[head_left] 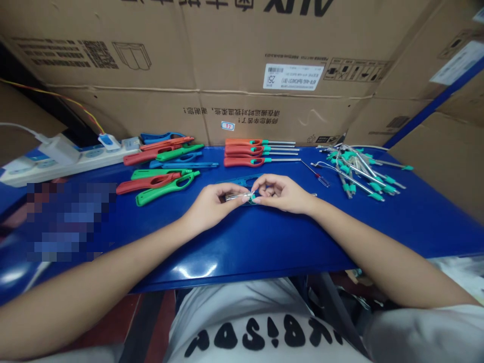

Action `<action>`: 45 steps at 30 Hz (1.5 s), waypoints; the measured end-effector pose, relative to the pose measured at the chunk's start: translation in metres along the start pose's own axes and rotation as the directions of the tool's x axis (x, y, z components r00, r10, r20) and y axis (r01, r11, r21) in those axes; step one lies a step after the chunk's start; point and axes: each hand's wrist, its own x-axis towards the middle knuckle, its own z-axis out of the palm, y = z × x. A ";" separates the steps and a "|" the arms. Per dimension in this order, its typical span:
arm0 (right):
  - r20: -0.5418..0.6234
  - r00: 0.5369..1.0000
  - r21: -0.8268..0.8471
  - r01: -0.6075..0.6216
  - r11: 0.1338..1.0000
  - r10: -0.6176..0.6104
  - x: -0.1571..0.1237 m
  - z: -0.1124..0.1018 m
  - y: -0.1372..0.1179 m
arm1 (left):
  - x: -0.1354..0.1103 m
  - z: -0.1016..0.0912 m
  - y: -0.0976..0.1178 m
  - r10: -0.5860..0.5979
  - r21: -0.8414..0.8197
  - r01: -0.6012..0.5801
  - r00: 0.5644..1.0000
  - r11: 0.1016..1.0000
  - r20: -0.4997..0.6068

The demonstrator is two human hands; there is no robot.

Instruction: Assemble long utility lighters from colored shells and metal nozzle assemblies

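My left hand point(212, 204) is closed, thumb and fingers pinching a lighter insert point(238, 197) with a silvery body and a green part. From the other side my right hand point(285, 195) meets it, with thumb and forefinger pinched at the green part; the exact spot it grips is too small to make out. A thin metal tip shows to the right of my right hand, partly hidden by it. Just behind both hands a blue lighter shell point(236, 182) lies on the blue table point(242, 239), partly covered by the fingers.
Red, green and blue lighter shells point(162, 182) lie at left. Several lighters with metal rods point(242, 150) line up at the back. A screwdriver point(321, 179) lies beside a heap of inserts point(359, 169). A power strip point(71, 159) and cardboard point(151, 108) border the table.
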 end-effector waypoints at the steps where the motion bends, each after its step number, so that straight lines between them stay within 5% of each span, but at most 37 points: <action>1: 0.003 1.000 -0.001 -0.005 1.000 0.005 0.000 0.000 0.000 | 0.000 0.001 0.000 0.001 0.004 -0.001 1.000 1.000 -0.003; 34: 0.001 0.990 0.129 -0.141 0.982 0.142 0.000 -0.001 -0.002 | -0.002 0.001 0.010 -0.069 -0.085 0.064 0.996 0.994 -0.053; 45: -0.007 0.989 0.024 -0.144 0.989 0.145 0.000 -0.002 -0.003 | -0.002 0.001 0.009 -0.062 -0.093 0.058 0.997 0.994 -0.045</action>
